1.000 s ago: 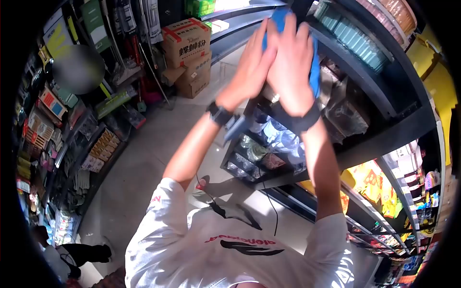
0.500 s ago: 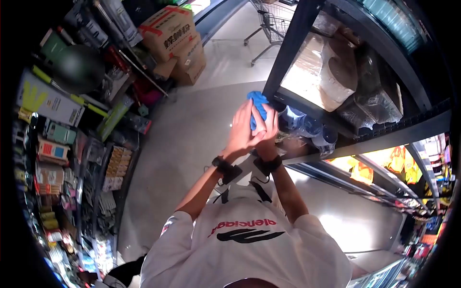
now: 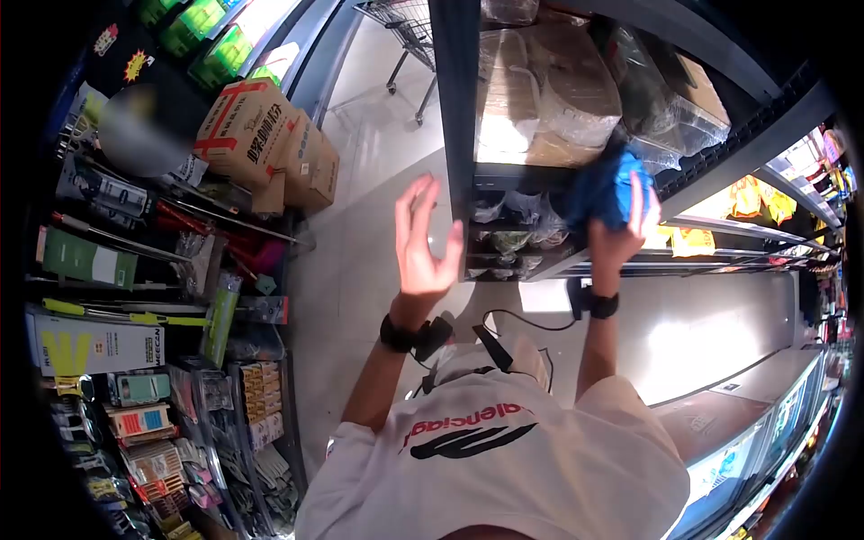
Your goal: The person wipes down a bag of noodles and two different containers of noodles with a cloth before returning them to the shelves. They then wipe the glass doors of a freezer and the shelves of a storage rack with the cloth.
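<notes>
A crumpled blue cloth (image 3: 612,191) is in my right hand (image 3: 627,227), which grips it against the dark shelf rack, in front of the wrapped packages. Its fingers lie over the cloth and are slightly blurred. My left hand (image 3: 423,247) is raised to the left of the rack's upright post (image 3: 456,99), its fingers apart and holding nothing. Each wrist wears a black strap with a small device on it.
Plastic-wrapped cardboard packages (image 3: 571,85) fill the rack's upper level; bagged goods (image 3: 531,216) sit below. Cardboard boxes (image 3: 256,135) are stacked at the left by a hanging display of household goods (image 3: 99,346). A shopping cart (image 3: 405,31) stands beyond, and a glass-fronted cooler (image 3: 747,450) at lower right.
My hands were together around the blue cloth near the post. Now they are apart: the right has carried the cloth rightward to the rack, and the left has let go and opened.
</notes>
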`<state>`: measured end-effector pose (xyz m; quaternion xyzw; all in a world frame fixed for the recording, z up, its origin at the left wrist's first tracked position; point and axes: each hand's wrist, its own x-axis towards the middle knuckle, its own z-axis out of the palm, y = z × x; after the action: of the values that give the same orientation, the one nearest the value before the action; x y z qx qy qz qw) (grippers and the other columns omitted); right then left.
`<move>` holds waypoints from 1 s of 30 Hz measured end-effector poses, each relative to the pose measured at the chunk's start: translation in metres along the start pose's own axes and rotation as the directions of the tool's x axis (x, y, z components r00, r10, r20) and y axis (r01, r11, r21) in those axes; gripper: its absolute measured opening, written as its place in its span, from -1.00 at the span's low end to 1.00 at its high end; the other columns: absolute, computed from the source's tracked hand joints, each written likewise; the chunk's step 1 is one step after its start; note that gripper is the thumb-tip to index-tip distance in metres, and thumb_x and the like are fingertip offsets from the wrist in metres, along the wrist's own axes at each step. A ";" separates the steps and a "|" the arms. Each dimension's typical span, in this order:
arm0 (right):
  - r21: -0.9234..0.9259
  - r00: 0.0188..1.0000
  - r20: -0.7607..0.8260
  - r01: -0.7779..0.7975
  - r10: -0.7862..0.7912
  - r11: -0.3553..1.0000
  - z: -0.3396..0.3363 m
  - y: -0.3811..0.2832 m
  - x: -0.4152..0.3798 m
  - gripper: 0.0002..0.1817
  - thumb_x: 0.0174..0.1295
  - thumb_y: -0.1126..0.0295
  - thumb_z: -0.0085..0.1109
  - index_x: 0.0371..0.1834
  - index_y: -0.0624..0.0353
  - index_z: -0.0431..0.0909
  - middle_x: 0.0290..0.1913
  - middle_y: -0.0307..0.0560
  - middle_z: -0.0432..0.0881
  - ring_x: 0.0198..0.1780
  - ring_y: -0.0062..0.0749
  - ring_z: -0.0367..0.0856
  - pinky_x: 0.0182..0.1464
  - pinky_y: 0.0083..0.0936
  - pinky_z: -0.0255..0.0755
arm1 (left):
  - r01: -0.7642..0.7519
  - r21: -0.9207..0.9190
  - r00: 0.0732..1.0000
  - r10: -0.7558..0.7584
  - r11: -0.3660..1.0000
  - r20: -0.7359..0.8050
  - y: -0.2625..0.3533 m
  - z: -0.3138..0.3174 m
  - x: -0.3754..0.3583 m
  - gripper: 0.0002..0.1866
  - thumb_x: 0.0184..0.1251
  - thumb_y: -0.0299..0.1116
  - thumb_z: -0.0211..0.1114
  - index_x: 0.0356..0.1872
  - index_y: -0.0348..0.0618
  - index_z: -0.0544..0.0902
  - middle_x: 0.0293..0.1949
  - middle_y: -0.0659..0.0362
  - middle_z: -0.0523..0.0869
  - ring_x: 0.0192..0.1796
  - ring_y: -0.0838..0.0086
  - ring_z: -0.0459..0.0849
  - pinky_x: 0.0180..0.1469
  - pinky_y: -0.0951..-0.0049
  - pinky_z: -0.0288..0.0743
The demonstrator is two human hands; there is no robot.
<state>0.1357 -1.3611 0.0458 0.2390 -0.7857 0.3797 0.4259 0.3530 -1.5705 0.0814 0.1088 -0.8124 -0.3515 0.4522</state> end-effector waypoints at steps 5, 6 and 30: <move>0.019 1.000 0.020 0.000 -0.001 1.000 -0.004 0.002 0.009 -0.24 -0.23 0.39 0.24 0.26 -0.01 0.66 0.15 0.20 0.64 0.16 0.25 0.56 0.28 0.05 0.44 | 0.086 0.038 0.993 -0.089 0.996 0.080 -0.026 0.035 0.011 -0.43 0.53 -0.38 0.27 0.45 -0.44 0.36 0.36 -0.22 0.42 0.38 -0.09 0.46 0.41 0.22 0.39; -0.049 1.000 0.011 0.025 -0.024 0.999 0.001 -0.001 0.000 -0.22 -0.24 0.31 0.26 0.27 -0.01 0.65 0.15 0.21 0.64 0.15 0.25 0.55 0.28 0.08 0.42 | 0.083 0.066 0.996 -0.085 0.994 0.021 -0.031 0.045 0.009 -0.41 0.49 -0.43 0.29 0.47 -0.40 0.36 0.34 -0.20 0.44 0.36 -0.09 0.46 0.42 0.16 0.36; 0.152 0.996 0.092 -0.035 0.021 0.988 -0.007 0.015 -0.023 -0.19 -0.28 0.49 0.45 0.26 -0.10 0.61 0.29 0.14 0.47 0.25 0.26 0.44 0.30 0.05 0.38 | 0.232 -0.003 0.973 -0.232 0.973 0.012 -0.033 0.065 -0.003 -0.36 0.67 -0.31 0.13 0.64 -0.14 0.12 0.11 -0.34 0.69 0.11 -0.32 0.68 0.11 -0.02 0.57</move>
<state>0.1409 -1.3454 0.0224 0.2768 -0.7757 0.4341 0.3651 0.2970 -1.5623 0.0351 0.2002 -0.7959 -0.4044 0.4037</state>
